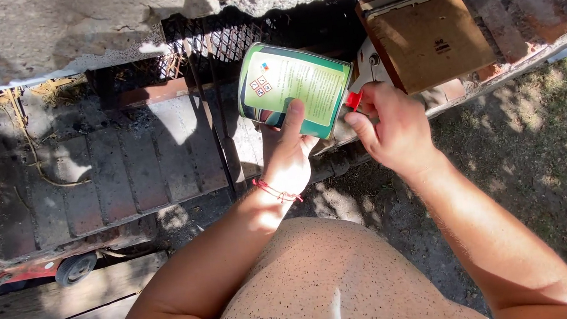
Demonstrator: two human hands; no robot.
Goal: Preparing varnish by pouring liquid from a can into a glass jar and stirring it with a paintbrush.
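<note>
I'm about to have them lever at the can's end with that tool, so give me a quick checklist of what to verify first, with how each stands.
1. Can held firmly: ok. The left hand wraps the green can, thumb across its label.
2. Tool in hand: ok. The right hand grips the red-handled metal tool.
3. Tool tip seated at the can's rim: cannot tell. The contact is hidden behind the can's end.
4. Can supported: not ok. It is held on its side in the air above the brick ledge, not resting on it.
5. Lid on or off: cannot tell. That end faces away.
6. Wooden box clear of the tool: not ok. It sits right behind it.
</note>
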